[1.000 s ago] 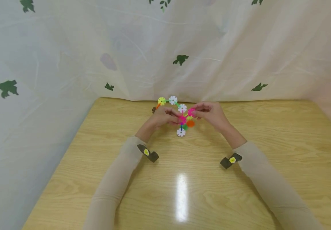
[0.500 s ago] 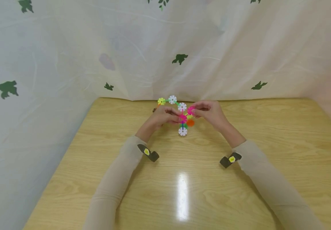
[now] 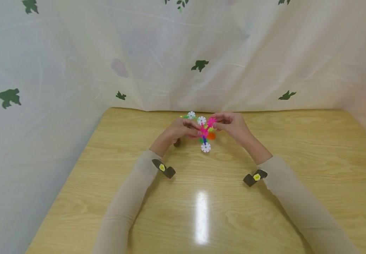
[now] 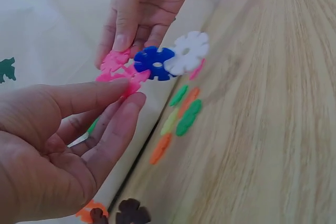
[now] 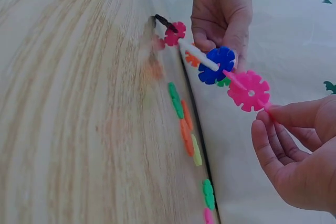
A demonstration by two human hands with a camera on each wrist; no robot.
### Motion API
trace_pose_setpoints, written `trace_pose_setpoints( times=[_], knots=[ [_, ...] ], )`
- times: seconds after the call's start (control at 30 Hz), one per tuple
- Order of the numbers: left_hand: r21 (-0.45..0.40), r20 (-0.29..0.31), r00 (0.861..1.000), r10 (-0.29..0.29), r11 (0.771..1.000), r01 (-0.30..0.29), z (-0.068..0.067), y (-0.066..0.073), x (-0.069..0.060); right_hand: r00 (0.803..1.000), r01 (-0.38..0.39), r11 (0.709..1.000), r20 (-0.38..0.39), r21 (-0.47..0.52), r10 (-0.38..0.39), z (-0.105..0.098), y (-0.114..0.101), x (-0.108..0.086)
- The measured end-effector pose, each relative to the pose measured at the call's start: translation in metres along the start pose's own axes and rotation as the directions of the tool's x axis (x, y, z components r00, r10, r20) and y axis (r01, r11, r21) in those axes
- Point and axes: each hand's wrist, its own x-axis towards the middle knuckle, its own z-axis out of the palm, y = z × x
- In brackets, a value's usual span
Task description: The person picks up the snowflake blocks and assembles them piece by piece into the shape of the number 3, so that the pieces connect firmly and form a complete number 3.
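Note:
Above the far part of the table hangs a chain of interlocking plastic snowflake discs. My left hand (image 3: 179, 129) pinches a pink disc (image 4: 135, 78) of it between thumb and fingers. A second pink disc (image 5: 250, 92) is joined to that part, and my right hand (image 3: 232, 127) pinches it at its edge. A blue disc (image 4: 153, 62) and a white disc (image 4: 187, 53) branch off toward me from the pink ones. More of the chain runs off leftward behind my left hand, with white discs (image 3: 191, 115) in the head view and dark brown discs (image 4: 132, 212) in the left wrist view.
Several loose discs, including orange (image 5: 186, 137), green (image 5: 208, 194) and yellow (image 5: 197, 150) ones, lie on the wooden table (image 3: 227, 211) near its back edge. A pale curtain (image 3: 157, 53) with green leaf prints hangs directly behind.
The chain has turned in my hands: its white near end has shifted right, and its left end has tipped down, mostly out of sight behind my left hand. Both hands stay nearly in place.

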Motion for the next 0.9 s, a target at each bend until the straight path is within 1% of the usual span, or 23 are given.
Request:
trace_pose_setpoints(
  times=[0.1, 0.2, 0.27, 0.33, 0.37, 0.4, 0.47, 0.5, 0.57, 0.6, 0.63, 0.7, 0.77, 0.9],
  knots=[
    [0.071, 0.043, 0.999, 0.000, 0.997, -0.003, -0.005, 0.003, -0.003, 1.000, 0.001, 1.000, 0.008, -0.002, -0.001, 0.000, 0.001, 0.000],
    [0.156, 0.086, 0.996, 0.015, 0.987, -0.028, -0.011, 0.008, -0.008, 1.000, 0.006, 1.000, 0.016, -0.008, -0.005, 0.000, 0.000, 0.001],
    [0.183, 0.098, 0.993, 0.058, 0.980, -0.075, -0.014, 0.012, -0.011, 1.000, 0.011, 1.000, 0.022, -0.010, -0.010, -0.001, 0.000, 0.001],
    [0.172, 0.088, 0.988, 0.128, 0.975, -0.142, -0.017, 0.017, -0.015, 1.000, 0.011, 1.000, 0.029, -0.009, -0.011, -0.001, -0.001, 0.001],
    [0.161, 0.072, 0.983, 0.171, 0.970, -0.181, -0.018, 0.019, -0.016, 0.999, 0.012, 1.000, 0.033, -0.009, -0.012, -0.001, -0.002, 0.000],
    [0.155, 0.052, 0.975, 0.218, 0.962, -0.223, -0.018, 0.021, -0.017, 0.999, 0.010, 1.000, 0.040, -0.012, -0.010, -0.001, -0.003, 0.000],
    [0.150, 0.010, 0.953, 0.303, 0.942, -0.301, -0.017, 0.025, -0.018, 0.999, 0.001, 1.000, 0.052, -0.019, 0.000, 0.000, -0.004, -0.001],
    [0.149, -0.009, 0.943, 0.333, 0.933, -0.328, -0.017, 0.026, -0.020, 0.998, -0.004, 1.000, 0.060, -0.029, 0.006, 0.000, -0.005, -0.001],
    [0.184, -0.031, 0.925, 0.378, 0.912, -0.366, -0.015, 0.028, -0.020, 0.997, -0.011, 0.999, 0.082, -0.041, 0.015, 0.001, -0.006, -0.002],
    [0.201, -0.032, 0.919, 0.392, 0.904, -0.378, -0.015, 0.029, -0.020, 0.996, -0.013, 0.999, 0.092, -0.044, 0.017, 0.001, -0.006, -0.002],
    [0.218, -0.027, 0.916, 0.400, 0.897, -0.385, -0.014, 0.029, -0.021, 0.995, -0.011, 0.999, 0.101, -0.047, 0.015, 0.001, -0.006, -0.003],
    [0.259, -0.006, 0.916, 0.402, 0.885, -0.387, -0.012, 0.030, -0.021, 0.993, 0.001, 0.999, 0.117, -0.045, 0.004, 0.002, -0.006, -0.004],
    [0.293, 0.024, 0.920, 0.390, 0.877, -0.380, -0.011, 0.029, -0.020, 0.992, 0.016, 0.999, 0.125, -0.040, -0.011, 0.004, -0.006, -0.004],
    [0.342, 0.078, 0.937, 0.339, 0.874, -0.345, -0.009, 0.026, -0.017, 0.990, 0.044, 0.998, 0.134, -0.046, -0.038, 0.006, -0.005, -0.004]
  ],
)
